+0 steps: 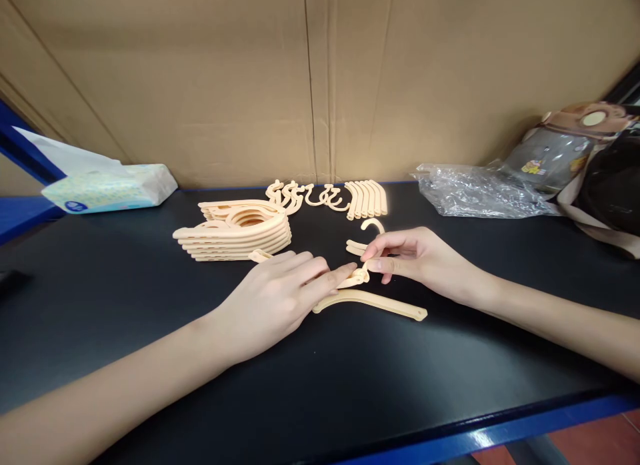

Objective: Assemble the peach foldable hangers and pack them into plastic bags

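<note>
My left hand is closed over a cream plastic hanger arm, whose other end sticks out behind the knuckles. At the arm's right end, my right hand pinches a small cream hanger hook, mostly covered by the fingers. Just behind the right fingers shows another curved hook, beside short cream pieces partly hidden by that hand. A loose curved hanger arm lies on the black table in front of both hands, close to the left fingertips.
Stacked folded hangers lie left of centre. Loose hooks and a row of hanger arms lie at the back. A tissue pack is at left; a clear plastic bag, a bottle and a dark bag are at right.
</note>
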Demonstrator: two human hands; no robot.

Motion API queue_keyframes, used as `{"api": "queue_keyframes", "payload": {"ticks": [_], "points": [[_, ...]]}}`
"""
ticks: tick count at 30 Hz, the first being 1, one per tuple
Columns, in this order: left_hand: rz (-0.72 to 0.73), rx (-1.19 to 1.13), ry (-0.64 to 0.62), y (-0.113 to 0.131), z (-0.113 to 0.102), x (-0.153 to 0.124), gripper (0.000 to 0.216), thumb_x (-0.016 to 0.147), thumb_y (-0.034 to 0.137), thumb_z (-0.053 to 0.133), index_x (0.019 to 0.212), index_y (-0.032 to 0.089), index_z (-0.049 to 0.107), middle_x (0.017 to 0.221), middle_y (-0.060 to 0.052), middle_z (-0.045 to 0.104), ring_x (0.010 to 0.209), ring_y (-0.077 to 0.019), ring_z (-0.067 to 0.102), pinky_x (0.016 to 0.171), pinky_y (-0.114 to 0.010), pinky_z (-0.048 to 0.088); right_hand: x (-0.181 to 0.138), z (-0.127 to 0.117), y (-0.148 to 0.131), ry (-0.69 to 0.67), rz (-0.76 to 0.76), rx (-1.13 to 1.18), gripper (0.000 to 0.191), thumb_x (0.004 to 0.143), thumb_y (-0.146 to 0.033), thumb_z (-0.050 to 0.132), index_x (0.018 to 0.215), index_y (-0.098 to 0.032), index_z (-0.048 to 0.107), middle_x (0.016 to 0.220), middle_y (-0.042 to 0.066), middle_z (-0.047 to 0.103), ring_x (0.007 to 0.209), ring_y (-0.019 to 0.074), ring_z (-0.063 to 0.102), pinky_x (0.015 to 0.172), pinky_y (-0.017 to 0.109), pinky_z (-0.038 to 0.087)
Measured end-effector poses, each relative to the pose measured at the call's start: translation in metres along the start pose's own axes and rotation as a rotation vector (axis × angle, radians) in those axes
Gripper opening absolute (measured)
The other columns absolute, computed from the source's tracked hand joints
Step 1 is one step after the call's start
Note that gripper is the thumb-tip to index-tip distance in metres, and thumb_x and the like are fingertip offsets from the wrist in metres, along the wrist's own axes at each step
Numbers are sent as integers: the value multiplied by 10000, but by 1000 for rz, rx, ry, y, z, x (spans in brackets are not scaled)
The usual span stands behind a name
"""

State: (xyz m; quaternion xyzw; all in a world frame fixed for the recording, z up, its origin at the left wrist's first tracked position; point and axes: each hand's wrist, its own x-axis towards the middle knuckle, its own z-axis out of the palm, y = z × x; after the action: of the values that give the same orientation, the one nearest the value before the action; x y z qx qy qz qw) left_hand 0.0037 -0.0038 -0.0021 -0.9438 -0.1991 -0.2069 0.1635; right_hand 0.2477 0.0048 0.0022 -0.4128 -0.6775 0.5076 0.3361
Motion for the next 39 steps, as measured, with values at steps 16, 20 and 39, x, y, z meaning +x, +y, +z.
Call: {"api": "queue_keyframes", "payload": {"ticks": [16,20,39], "points": [[5,43,-17,2,0,2,318,1008,138,348,1236,87,564,778,-20,598,669,-168,520,584,-290,357,-3,-1,-5,-16,-63,-119,221,831,-398,665,866,-181,694,920,34,681,784,151,625,657,281,523],[15,67,-26,3,-1,2,324,1017,147,333,1231,87,570,760,-15,596,653,-162,516,577,-289,349,-3,-1,-6,-29,-68,-140,200,840,-379,653,846,-180,667,880,26,658,750,139,598,658,279,511],[47,172,-45,4,-1,3,327,1008,116,326,1271,76,516,745,-12,609,640,-156,560,556,-294,369,-7,0,-1,-5,-205,-338,200,919,-399,558,909,-214,635,967,37,661,843,162,613,741,307,491]]}}
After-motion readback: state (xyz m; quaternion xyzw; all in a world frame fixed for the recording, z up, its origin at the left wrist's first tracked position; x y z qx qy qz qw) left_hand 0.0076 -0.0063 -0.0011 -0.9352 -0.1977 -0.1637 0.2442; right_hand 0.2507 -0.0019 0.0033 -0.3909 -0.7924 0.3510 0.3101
